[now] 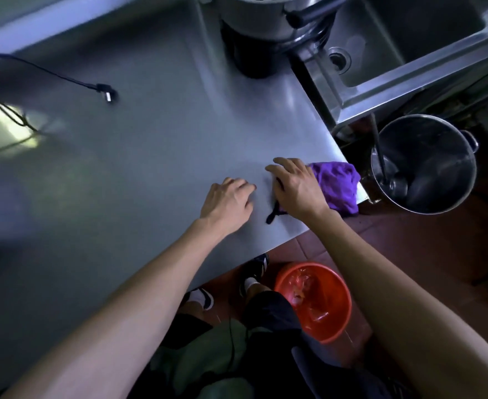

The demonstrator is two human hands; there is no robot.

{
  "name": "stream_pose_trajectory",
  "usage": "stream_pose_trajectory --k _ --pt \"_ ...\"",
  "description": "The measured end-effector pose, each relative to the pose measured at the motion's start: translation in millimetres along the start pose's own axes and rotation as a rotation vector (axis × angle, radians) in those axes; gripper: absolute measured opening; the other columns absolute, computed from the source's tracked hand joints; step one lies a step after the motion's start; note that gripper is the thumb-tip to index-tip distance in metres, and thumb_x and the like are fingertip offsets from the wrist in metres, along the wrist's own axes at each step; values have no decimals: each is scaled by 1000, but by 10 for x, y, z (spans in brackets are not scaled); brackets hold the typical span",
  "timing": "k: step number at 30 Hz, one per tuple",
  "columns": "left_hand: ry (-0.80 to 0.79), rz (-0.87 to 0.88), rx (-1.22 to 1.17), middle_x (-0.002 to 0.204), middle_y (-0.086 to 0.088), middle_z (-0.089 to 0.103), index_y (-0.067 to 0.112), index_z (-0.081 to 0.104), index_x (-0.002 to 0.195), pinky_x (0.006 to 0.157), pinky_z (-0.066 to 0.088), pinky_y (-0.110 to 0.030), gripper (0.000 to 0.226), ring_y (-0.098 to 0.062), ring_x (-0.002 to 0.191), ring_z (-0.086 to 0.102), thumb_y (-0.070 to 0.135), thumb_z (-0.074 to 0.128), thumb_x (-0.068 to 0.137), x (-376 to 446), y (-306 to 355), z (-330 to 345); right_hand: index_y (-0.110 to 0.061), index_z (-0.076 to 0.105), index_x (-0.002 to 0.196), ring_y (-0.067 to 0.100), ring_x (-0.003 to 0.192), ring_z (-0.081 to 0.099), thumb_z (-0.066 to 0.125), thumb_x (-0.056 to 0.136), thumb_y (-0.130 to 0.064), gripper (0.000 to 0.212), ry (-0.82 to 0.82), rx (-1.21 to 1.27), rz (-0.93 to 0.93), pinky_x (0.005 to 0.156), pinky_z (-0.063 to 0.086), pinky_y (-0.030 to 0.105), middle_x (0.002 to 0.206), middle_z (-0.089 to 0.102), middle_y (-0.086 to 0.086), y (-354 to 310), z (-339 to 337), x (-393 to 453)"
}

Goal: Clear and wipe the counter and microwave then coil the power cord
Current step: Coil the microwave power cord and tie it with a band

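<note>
Both forearms reach in over the steel counter (156, 156). L hand (228, 201) rests on it, fingers loosely bent, holding nothing. R hand (296, 187) lies w/ fingers spread over a purple cloth (336, 187) at counter's near R corner; a dark strap (274, 211) shows under the palm, grip unclear. Cord (44, 71) w/ plug lies far L on counter, uncoiled. Red bucket (313, 300) on floor; steel pot (424, 162) by sink (404, 50).

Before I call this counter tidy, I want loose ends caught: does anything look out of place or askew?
Yes. The purple cloth lies bunched at the counter corner, draping over its edge beside the right hand. The black power cord trails uncoiled across the far left, plug lying loose. Nothing looks spilled.
</note>
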State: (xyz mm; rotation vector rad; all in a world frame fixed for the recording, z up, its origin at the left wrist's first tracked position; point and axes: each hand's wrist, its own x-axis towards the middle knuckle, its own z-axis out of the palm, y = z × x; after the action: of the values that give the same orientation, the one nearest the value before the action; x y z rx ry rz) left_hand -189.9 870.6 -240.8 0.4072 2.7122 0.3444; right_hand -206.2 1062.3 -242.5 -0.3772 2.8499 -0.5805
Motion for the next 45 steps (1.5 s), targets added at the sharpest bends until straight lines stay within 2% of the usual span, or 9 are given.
stream_pose_trajectory --k 7,18,24,29,36,41,45 --pt "70 -179 -76 132 5 60 23 60 129 97 44 -38 35 -23 120 52 32 54 96 -564 -950 -215 -18 57 137 30 135 41 50 96 -13 42 -135 -15 -102 103 41 45 147 51 5 -873 226 311" --pt "237 -404 -271 125 -2 66 18 65 124 92 49 -41 33 -28 114 59 30 57 94 -1683 -2720 -435 -17 60 134 28 129 48 52 100 -18 35 -258 -43 -254 101 45 46 140 57 2 -2700 701 712" --pt "292 -481 -336 128 -3 65 19 65 125 94 50 -41 35 -29 116 59 30 58 93 -2111 -3508 -502 -15 60 135 28 128 50 55 100 -19 36 -243 -43 -267 98 48 45 140 58 3 -3472 915 941" --pt "284 -504 -368 132 -2 63 20 62 130 97 48 -41 37 -29 119 57 32 56 95 -2195 -3904 -621 -13 61 134 30 126 52 57 98 -18 36 -236 4 -294 100 47 45 139 59 6 -3908 1015 1208" --pt "331 -552 -445 134 -2 61 21 61 132 103 45 -40 37 -25 123 56 32 54 97 -2164 -4187 -704 -19 55 139 22 116 60 61 97 -26 43 -244 314 -67 94 48 28 131 62 6 -4431 1160 1961" --pt "313 -641 -433 133 1 62 25 61 129 103 45 -39 34 -24 123 55 34 54 97 -2211 -4291 -735 -18 38 150 22 118 59 60 98 -27 57 -207 577 72 99 52 40 140 55 8 -4748 1287 2580" --pt "308 -673 -419 133 2 63 24 63 129 104 44 -39 34 -22 125 55 33 54 97 -2128 -4389 -821 -18 36 151 18 118 56 60 99 -30 59 -171 760 172 97 51 35 143 52 7 -4885 1416 2944"
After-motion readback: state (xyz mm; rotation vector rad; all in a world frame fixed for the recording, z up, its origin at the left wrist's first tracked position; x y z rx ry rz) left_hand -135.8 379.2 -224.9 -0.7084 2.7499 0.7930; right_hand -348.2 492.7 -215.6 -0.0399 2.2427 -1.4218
